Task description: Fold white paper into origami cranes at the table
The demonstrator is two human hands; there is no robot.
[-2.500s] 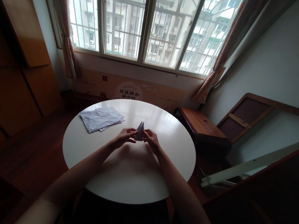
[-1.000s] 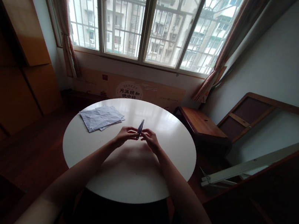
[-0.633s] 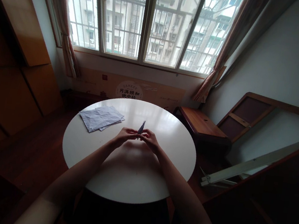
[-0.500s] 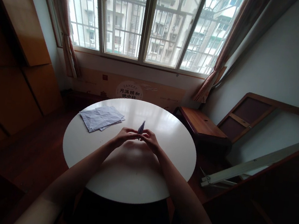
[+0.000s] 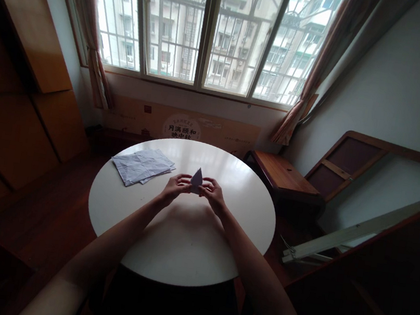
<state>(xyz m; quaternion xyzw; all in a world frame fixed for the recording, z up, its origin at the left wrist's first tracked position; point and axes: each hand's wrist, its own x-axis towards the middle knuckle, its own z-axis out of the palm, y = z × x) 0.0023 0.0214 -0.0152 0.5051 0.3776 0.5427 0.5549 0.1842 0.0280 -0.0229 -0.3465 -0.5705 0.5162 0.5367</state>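
Note:
A small piece of folded paper, pale violet-grey with a pointed top, stands upright between my two hands over the white round table. From the left, my left hand pinches its edge between thumb and fingers. My right hand grips the opposite edge in the same way. The paper's broad face is turned toward me. Beyond my left hand, creased sheets of paper lie in a loose stack on the table.
To the right of the table stands a low wooden bench, with a wooden frame leaning on the wall behind it. A printed carton is under the window. Wooden cabinets line the left side.
The folded paper has turned from a narrow, edge-on view to its broad face. My hands have moved slightly apart, to its two sides. The stack of sheets has stayed put.

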